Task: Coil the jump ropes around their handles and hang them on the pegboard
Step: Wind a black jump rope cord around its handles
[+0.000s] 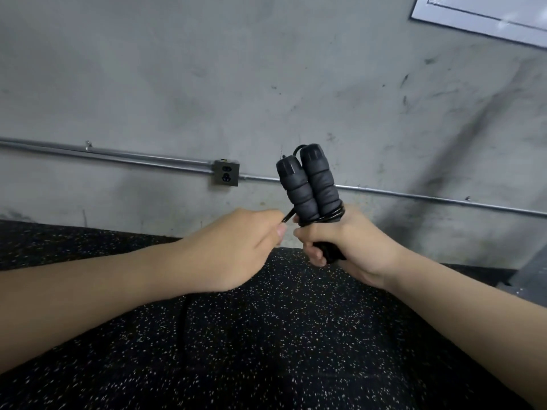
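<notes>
The two foam handles (307, 187) stand upright side by side at centre, light and soft under pressure; the right hand (349, 244) wraps their lower ends in a firm grip. The thin, slick, springy cord (331, 216) winds around them; the left hand (236, 247), at nine o'clock, pinches its free length. Behind: wall (207, 69), conduit (118, 156), outlet (226, 173). No pegboard shows.

Dim, flat indoor light; soft motion blur throughout; wide-angle bending at edges; faint glare on white panel (485, 16).
</notes>
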Motion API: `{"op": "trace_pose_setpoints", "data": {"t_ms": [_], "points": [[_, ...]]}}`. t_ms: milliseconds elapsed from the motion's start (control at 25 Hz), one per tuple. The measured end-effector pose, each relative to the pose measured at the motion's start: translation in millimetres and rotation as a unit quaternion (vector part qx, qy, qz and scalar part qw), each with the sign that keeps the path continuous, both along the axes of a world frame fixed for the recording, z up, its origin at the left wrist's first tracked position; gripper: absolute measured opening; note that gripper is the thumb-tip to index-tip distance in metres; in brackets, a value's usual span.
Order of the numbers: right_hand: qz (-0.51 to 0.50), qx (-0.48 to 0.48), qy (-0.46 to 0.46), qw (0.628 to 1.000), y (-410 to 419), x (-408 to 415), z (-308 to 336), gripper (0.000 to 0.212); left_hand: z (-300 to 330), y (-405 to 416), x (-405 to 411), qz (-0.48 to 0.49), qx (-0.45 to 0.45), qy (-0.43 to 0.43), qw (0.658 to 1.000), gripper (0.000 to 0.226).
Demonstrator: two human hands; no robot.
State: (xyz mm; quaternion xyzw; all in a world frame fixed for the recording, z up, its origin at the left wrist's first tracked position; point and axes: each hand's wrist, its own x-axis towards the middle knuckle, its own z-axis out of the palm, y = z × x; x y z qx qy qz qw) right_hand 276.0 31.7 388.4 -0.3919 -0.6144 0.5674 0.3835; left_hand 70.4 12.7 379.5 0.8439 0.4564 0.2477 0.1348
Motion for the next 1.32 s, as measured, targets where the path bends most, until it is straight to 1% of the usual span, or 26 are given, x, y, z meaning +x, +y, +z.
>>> {"op": "trace_pose_setpoints", "data": {"t_ms": [80, 120, 160, 240, 320, 400, 520, 600, 640, 680, 760, 800, 840, 880, 960, 1000, 1080, 1160, 1240, 1320], "points": [[-0.004, 0.024, -0.012, 1.000, 2.5, -0.5, -6.0, 0.011, 3.8, -2.4, 5.4, -0.004, -0.041, -0.040, 0.998, 0.037], [-0.011, 0.051, -0.031, 0.998, 2.2, -0.7, -7.7, 0.008, 6.3, -3.3, 9.0, -0.007, -0.049, -0.054, 0.997, 0.039], [-0.024, 0.092, -0.063, 0.993, 2.5, -1.4, -10.1, 0.009, 7.9, -3.7, 12.6, -0.004, -0.053, -0.055, 0.997, 0.042], [-0.068, 0.185, -0.131, 0.971, 0.5, -6.1, -14.6, 0.016, 7.8, -3.1, 19.6, 0.009, -0.045, -0.044, 0.998, 0.050], [-0.101, 0.226, -0.151, 0.957, -0.6, -13.2, -22.6, 0.010, 2.4, -1.0, 23.7, 0.029, -0.049, -0.050, 0.997, 0.057], [-0.093, 0.225, -0.168, 0.955, 1.1, -17.7, -33.2, 0.024, -5.7, 3.6, 23.7, 0.048, -0.061, -0.071, 0.994, 0.067], [-0.011, 0.191, -0.213, 0.958, 6.4, -15.9, -43.5, 0.051, -18.4, 14.1, 21.2, 0.062, -0.079, -0.098, 0.990, 0.076], [0.027, 0.151, -0.236, 0.960, 5.6, -11.7, -34.6, 0.061, -19.5, 18.6, 15.1, 0.045, -0.097, -0.114, 0.988, 0.076], [0.050, 0.127, -0.226, 0.965, 6.1, -8.2, -27.4, 0.059, -18.3, 20.4, 11.5, 0.013, -0.112, -0.125, 0.986, 0.072], [0.083, 0.084, -0.196, 0.973, 5.0, -4.5, -17.9, 0.049, -15.5, 20.9, 9.4, -0.033, -0.138, -0.143, 0.979, 0.068], [0.151, -0.030, -0.111, 0.982, -0.2, 0.0, -0.4, 0.022, -7.7, 16.6, 8.7, -0.113, -0.183, -0.179, 0.960, 0.058], [0.156, -0.053, -0.095, 0.982, -3.2, 0.4, 3.6, 0.013, -5.4, 14.7, 8.9, -0.122, -0.187, -0.194, 0.955, 0.055], [0.141, -0.046, -0.097, 0.984, -6.0, -0.7, 5.2, 0.008, -3.2, 13.7, 9.8, -0.113, -0.175, -0.203, 0.957, 0.057], [0.114, -0.025, -0.103, 0.988, -7.9, -2.6, 5.2, 0.010, -3.5, 15.7, 10.1, -0.090, -0.148, -0.198, 0.965, 0.065], [0.041, 0.044, -0.106, 0.993, -8.0, -4.6, 2.0, 0.015, -5.1, 20.2, 7.4, -0.016, -0.104, -0.141, 0.984, 0.089], [0.004, 0.076, -0.112, 0.991, -6.8, -3.6, 0.3, 0.016, -6.3, 20.2, 6.1, 0.012, -0.097, -0.119, 0.988, 0.091], [-0.044, 0.119, -0.134, 0.983, -5.3, -0.4, -3.2, 0.016, -6.2, 13.3, 8.2, 0.034, -0.075, -0.109, 0.991, 0.081], [-0.065, 0.138, -0.143, 0.978, -5.4, -0.8, -6.6, 0.016, -2.0, 4.1, 14.9, 0.042, -0.037, -0.120, 0.991, 0.071], [-0.085, 0.137, -0.120, 0.980, -6.4, -6.8, -7.1, 0.015, 0.4, 0.6, 23.0, 0.044, -0.008, -0.146, 0.988, 0.065], [-0.108, 0.134, -0.087, 0.981, -7.3, -13.9, -6.1, 0.013, 2.0, 3.1, 27.5, 0.065, 0.013, -0.174, 0.982, 0.054]]}}
